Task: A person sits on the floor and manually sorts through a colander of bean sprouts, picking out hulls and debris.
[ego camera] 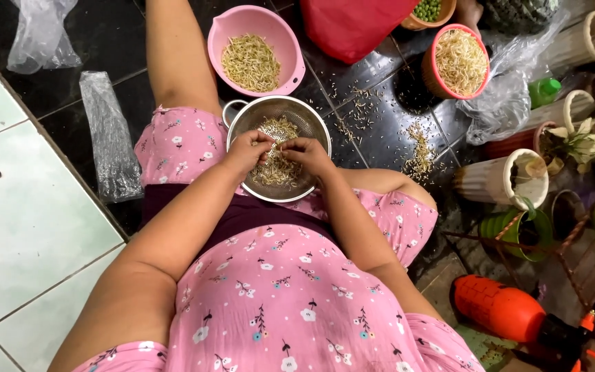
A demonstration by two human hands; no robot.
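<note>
We sat on the floor with both forearms reaching forward and down from the near edge of the view, elbows bent outward, wrists meeting over a steel colander (309, 122) that rested on our lap between the knees. Our left hand (248, 150) came in from the left, its fingers curled together and pinched on a few bean sprouts (275, 172) at the colander's middle. Our right hand (308, 153) came in from the right, knuckles up, fingers likewise drawn together on sprouts, its fingertips almost touching those of the left hand. The sprouts lay in a loose heap in the bottom of the colander, under and just behind both hands.

Just beyond the colander, farther from us, stood a pink bowl (285, 48) holding more pale sprouts. To the far right sat a round basket with a pink rim (485, 76), also filled with sprouts, and behind it a smaller bowl of green peas (427, 9), partly hidden by a red bag (352, 24). Dark trimmings (418, 155) were scattered on the black tiles between the bowls. A clear plastic bag (108, 134) lay on the floor to the left, near the pale tiles. Potted plants (518, 178) crowded the right side, and an orange sprayer bottle (500, 310) lay near us on the right.
</note>
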